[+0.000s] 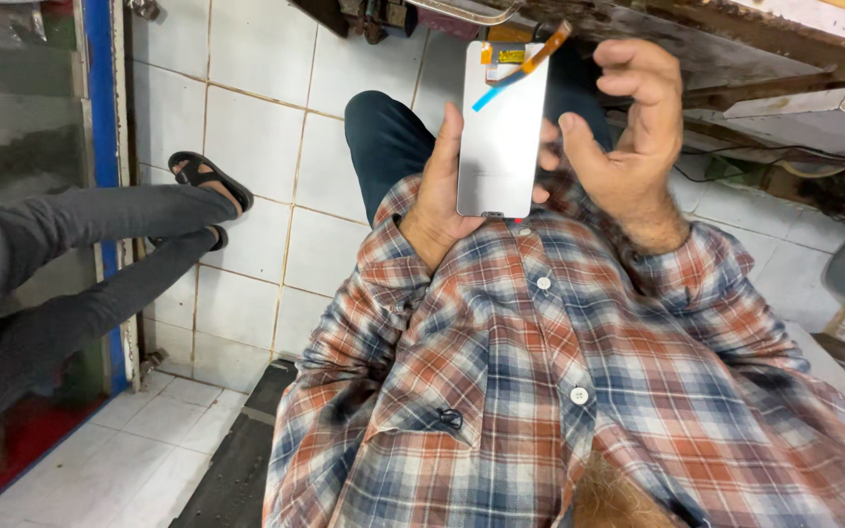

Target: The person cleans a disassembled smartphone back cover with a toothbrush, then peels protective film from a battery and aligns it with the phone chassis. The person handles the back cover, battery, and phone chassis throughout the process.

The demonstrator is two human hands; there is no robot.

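Note:
My left hand [439, 193] grips a grey phone screen panel [502, 137] by its left edge and holds it upright in front of my chest. An orange flex ribbon [546, 46] and a blue pull tab [497, 91] sit at the panel's top. My right hand [631, 125] is raised just right of the panel, fingers curled and spread, thumb close to the panel's right edge; whether it touches I cannot tell. Below is my plaid shirt [559, 391].
Another person's grey-trousered legs [80, 254] stretch in from the left, ending in a black sandal [209, 178] on the white tiled floor [256, 127]. A worn workbench edge [735, 49] with cables runs along the top right. A dark mat [237, 460] lies below.

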